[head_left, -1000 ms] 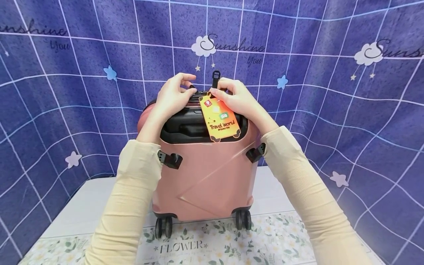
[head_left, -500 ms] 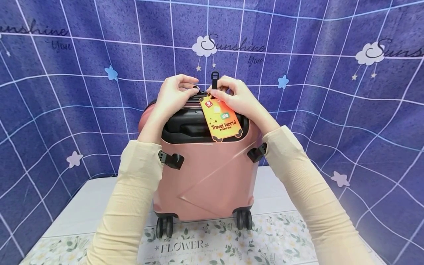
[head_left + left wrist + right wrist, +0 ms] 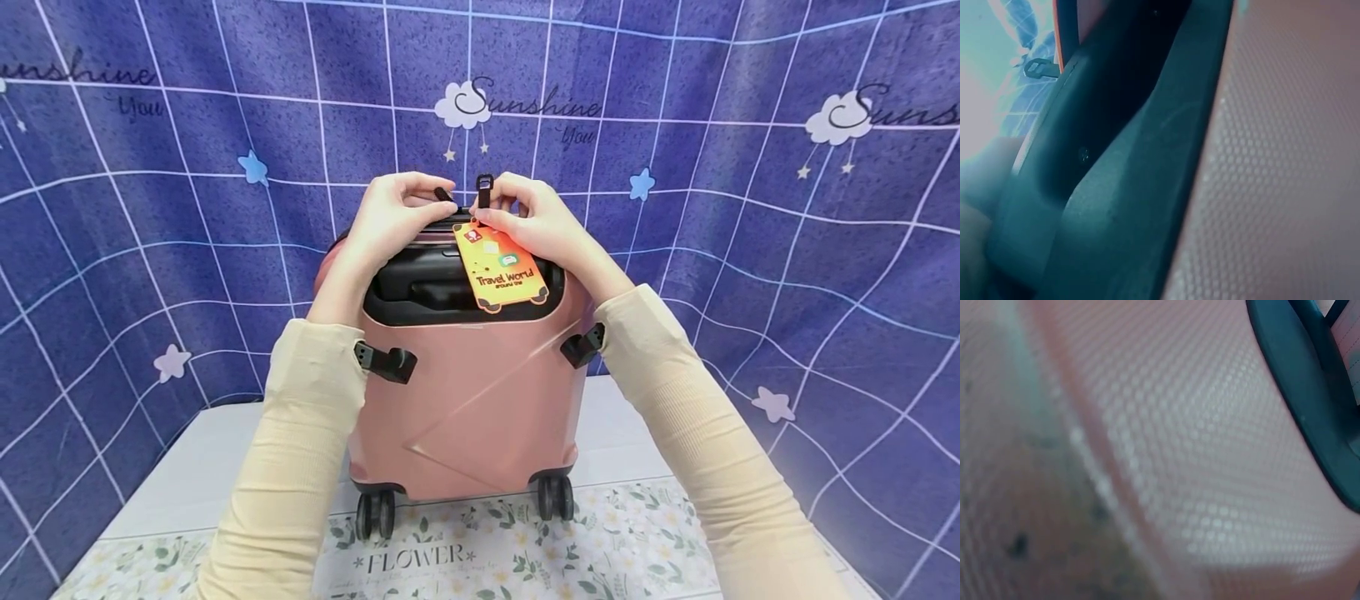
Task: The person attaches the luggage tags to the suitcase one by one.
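Note:
An orange-yellow luggage tag (image 3: 502,271) with the words "Travel World" hangs at the top front of a pink suitcase (image 3: 472,408). My right hand (image 3: 536,217) pinches the tag's black strap close above the tag, and its buckle (image 3: 484,182) sticks up. On the other side, my left hand (image 3: 393,212) pinches a short black strap end (image 3: 443,194) between thumb and fingers. Both hands are at the suitcase's top edge, by the black handle (image 3: 450,221). The left wrist view shows the dark recess (image 3: 1116,200) and the buckle (image 3: 1038,69). Textured pink shell (image 3: 1197,425) fills most of the right wrist view.
The suitcase stands upright on its black wheels (image 3: 555,497), on a white surface (image 3: 202,450) with a floral mat (image 3: 465,575) in front. A blue grid-patterned curtain (image 3: 300,108) closes off the back and sides. Black wrist mounts (image 3: 386,362) sit at both cuffs.
The strap's buckle end has come down slightly and the tag has shifted up a little. More of the black strap end shows at my left fingers, which have moved slightly right.

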### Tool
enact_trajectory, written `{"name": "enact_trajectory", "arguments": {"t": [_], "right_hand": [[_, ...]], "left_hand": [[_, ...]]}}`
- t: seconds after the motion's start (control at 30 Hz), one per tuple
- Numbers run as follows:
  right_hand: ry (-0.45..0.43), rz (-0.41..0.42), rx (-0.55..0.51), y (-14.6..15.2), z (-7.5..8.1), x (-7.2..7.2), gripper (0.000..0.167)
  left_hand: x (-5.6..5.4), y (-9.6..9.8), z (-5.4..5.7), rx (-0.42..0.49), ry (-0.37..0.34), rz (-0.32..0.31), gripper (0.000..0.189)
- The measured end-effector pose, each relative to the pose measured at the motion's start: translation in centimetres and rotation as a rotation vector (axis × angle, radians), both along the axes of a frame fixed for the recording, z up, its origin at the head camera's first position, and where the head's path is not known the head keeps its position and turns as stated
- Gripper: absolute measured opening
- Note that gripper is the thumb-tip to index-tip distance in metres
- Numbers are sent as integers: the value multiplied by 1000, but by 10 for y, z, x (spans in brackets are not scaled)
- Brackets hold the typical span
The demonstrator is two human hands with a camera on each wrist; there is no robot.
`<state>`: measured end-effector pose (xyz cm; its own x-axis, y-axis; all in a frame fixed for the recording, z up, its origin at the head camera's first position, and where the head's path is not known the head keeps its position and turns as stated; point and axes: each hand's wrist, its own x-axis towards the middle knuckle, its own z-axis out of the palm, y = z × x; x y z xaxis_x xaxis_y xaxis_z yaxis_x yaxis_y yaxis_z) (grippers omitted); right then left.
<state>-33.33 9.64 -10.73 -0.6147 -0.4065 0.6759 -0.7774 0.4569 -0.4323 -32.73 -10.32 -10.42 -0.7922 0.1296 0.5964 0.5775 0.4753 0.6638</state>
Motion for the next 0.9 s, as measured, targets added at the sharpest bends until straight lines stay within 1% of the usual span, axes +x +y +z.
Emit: {"name": "enact_trajectory", "arguments": {"t": [0.07,0.17,0.3,0.4,0.57,0.63,0.77,0.9], "right_hand": [[-10,-3,-2,1,0,0,14],[-12,2,-6,1,0,0,14],[-36,30,-28,2,-2,-1,11],[-64,52,-48,1,-3,-1,11],[-64,14,-47,0,-2,2,15],[-59,2,-42,0,-1,3,17],[-56,10,-34,0,0,3,18],[-65,20,-34,0,0,2,13]], "left_hand": [[1,0,0,-25,-3,-13,28],[1,1,0,-46,15,-30,22],[0,0,-1,-73,29,-35,23],[0,0,-2,-79,31,-15,23],[-1,1,-2,-79,52,28,21],[-1,2,-2,-74,57,31,20],[0,3,-2,-55,54,23,17],[1,2,-2,-53,34,22,15]]}}
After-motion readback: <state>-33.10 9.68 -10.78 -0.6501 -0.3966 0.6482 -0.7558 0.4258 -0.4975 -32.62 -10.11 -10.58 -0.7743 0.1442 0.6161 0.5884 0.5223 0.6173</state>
